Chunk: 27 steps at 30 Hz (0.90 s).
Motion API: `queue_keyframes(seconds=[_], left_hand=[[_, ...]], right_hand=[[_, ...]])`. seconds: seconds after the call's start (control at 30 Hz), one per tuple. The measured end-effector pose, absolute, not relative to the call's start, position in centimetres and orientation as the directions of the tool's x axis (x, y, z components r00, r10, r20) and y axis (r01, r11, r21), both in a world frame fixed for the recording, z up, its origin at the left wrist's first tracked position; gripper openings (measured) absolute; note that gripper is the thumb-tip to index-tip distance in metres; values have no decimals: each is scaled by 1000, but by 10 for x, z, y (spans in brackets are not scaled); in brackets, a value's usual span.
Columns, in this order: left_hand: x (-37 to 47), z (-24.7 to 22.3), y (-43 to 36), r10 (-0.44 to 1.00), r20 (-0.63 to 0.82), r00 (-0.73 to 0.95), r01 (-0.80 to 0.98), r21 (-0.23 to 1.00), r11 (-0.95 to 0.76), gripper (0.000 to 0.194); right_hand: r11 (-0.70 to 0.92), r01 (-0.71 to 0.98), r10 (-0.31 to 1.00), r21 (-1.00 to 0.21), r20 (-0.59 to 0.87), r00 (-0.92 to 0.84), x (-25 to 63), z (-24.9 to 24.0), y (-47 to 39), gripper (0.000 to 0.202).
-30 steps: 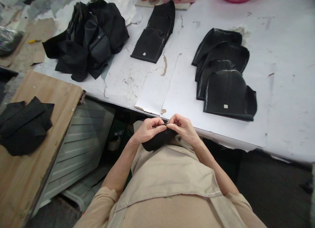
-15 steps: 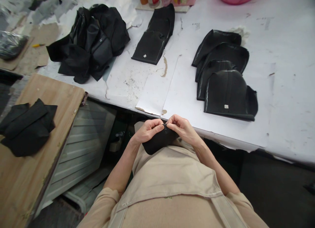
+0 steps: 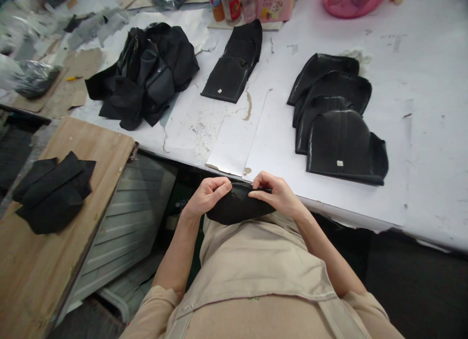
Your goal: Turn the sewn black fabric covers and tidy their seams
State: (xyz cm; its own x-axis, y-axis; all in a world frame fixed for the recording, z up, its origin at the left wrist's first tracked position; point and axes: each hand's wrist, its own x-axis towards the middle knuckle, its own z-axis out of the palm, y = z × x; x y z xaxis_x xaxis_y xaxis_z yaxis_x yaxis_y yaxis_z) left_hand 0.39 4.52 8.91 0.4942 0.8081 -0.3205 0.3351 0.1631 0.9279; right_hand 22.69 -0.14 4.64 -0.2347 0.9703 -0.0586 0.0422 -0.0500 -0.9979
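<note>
A black fabric piece hangs between my hands, over my apron and just off the table's front edge. My left hand pinches its upper left edge between thumb and fingers. On the other side, my right hand grips the upper right edge, thumb on top. Several shaped black pieces lie overlapped on the white table to the right, the front one with a small white tag. Another tagged black piece lies farther back, and a crumpled black heap sits left of it.
The white table has a torn paper covering. At its back are bottles, a pink box and a pink basin. On the left, a wooden board carries folded black cloth; a yellow tool lies behind.
My hands have moved apart along the edge of the black piece, which is now spread wider. The view has shifted slightly, so the table items appear lower and farther right.
</note>
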Motion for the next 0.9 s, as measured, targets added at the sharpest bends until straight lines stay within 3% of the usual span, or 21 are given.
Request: queue_keyframes(seconds=[0.33, 0.6, 0.77, 0.9], left_hand=[[-2, 73, 43, 900, -214, 379, 304, 948, 97, 43], [-8, 70, 43, 949, -255, 184, 155, 961, 228, 38], [-7, 68, 44, 958, -260, 123, 115, 962, 246, 40], [-7, 61, 44, 965, -231, 123, 76, 972, 223, 41]], right_hand=[[-68, 204, 986, -977, -98, -137, 235, 35, -4, 31], [-94, 203, 976, -975, -131, -177, 265, 28, -9, 24], [-158, -34, 979, -987, -152, -133, 274, 16, -15, 25], [-135, -356, 980, -925, -177, 88, 260, 5, -18, 25]])
